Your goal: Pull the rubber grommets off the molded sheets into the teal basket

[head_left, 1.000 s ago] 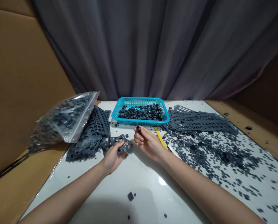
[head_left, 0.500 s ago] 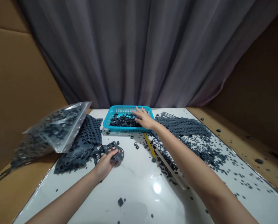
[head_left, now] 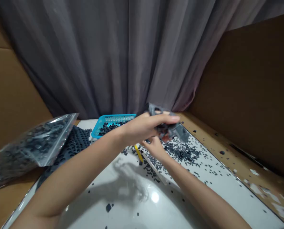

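My left hand (head_left: 148,125) is closed on a crumpled dark grey perforated sheet scrap (head_left: 183,133), held up over the right part of the table; the scrap is smeared by motion. Just below it is my right hand (head_left: 156,149), its fingers mostly hidden behind the left hand and the scrap. Behind my left forearm, a blue plastic basket (head_left: 100,119) holds many small black pieces (head_left: 109,128). Near my right wrist lie a yellow stick (head_left: 138,154) and a pale flat strip (head_left: 155,168).
A clear zip bag (head_left: 40,140) of dark pieces leans at the left against a folded perforated sheet (head_left: 78,140). Small dark bits (head_left: 183,152) are scattered over the white table (head_left: 122,206). Cardboard walls (head_left: 249,82) flank it, with a grey curtain (head_left: 115,57) behind.
My left hand has lifted the perforated scrap from the table and carried it up and right. My right hand has left the basket and come closer, beneath the left. The view has shifted right.
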The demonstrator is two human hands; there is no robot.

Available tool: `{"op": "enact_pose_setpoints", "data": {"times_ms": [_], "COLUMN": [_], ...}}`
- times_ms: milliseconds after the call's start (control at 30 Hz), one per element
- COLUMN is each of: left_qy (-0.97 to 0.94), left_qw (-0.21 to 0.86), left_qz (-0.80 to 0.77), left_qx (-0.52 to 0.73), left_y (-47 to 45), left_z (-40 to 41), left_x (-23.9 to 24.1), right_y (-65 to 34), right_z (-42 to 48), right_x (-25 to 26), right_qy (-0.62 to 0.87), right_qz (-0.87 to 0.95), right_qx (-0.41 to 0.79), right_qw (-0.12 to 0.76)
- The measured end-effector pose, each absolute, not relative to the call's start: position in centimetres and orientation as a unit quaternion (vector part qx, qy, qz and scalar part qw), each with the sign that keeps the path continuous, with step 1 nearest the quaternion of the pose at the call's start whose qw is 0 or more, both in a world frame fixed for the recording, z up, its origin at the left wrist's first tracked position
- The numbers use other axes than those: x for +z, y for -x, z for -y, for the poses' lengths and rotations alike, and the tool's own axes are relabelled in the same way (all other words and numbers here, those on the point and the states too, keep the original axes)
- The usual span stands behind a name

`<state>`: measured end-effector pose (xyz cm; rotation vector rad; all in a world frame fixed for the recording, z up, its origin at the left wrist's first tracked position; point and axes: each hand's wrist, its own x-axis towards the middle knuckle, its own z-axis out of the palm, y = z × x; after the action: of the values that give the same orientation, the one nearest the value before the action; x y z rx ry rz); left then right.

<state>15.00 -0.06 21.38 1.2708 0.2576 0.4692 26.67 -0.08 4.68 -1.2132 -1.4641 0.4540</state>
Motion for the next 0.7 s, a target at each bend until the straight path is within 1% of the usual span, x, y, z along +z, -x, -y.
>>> {"op": "enact_pose_setpoints", "data": {"times_ms": [33, 67, 200, 233, 300, 367, 433, 500, 600, 667, 700], "left_qy": [-0.607, -0.628, -0.707, -0.714, -0.743, -0.802, -0.814, -0.82, -0.829, -0.833, -0.835], "left_qw": [0.761, 0.748, 0.696, 0.69, 0.652, 0.528, 0.469, 0.413, 0.327, 0.294, 0.286], "left_qz": [-0.095, -0.079, -0.048, -0.06, -0.138, -0.278, -0.342, -0.395, -0.45, -0.46, -0.462], "left_qx": [0.206, 0.2, 0.117, 0.104, 0.061, -0.016, -0.029, -0.01, 0.056, 0.084, 0.087], "left_y": [-16.2, -17.3, -19.7, -20.2, -21.1, -22.0, -22.7, -22.6, -20.0, -16.6, -14.6], "left_z": [-0.2, -0.7, -4.6, -5.7, -7.7, -9.0, -9.4, -8.6, -5.6, -2.7, -1.2], "left_x": [22.5, 23.4, 24.7, 24.4, 23.3, 21.3, 18.8, 16.1, 12.2, 9.9, 8.9], "right_y": [-28.1, -30.0, -39.8, -42.1, -45.8, -48.1, -49.0, -49.1, -49.4, -50.0, -50.5], "right_z": [-0.9, -1.8, -4.1, -4.3, -4.1, -3.5, -2.3, -0.9, 1.6, 2.9, 3.4], "right_x": [5.6, 6.7, 11.1, 11.7, 11.8, 10.3, 7.6, 4.3, 0.0, -2.0, -2.6], "right_qy": [0.527, 0.535, 0.57, 0.582, 0.606, 0.629, 0.651, 0.662, 0.647, 0.635, 0.641], "right_qz": [0.608, 0.594, 0.533, 0.515, 0.481, 0.465, 0.474, 0.517, 0.607, 0.645, 0.667], "right_qx": [0.129, 0.096, 0.004, -0.017, -0.059, -0.082, -0.073, -0.025, 0.068, 0.1, 0.091], "right_qw": [0.58, 0.593, 0.625, 0.629, 0.631, 0.617, 0.589, 0.542, 0.456, 0.413, 0.368]}}
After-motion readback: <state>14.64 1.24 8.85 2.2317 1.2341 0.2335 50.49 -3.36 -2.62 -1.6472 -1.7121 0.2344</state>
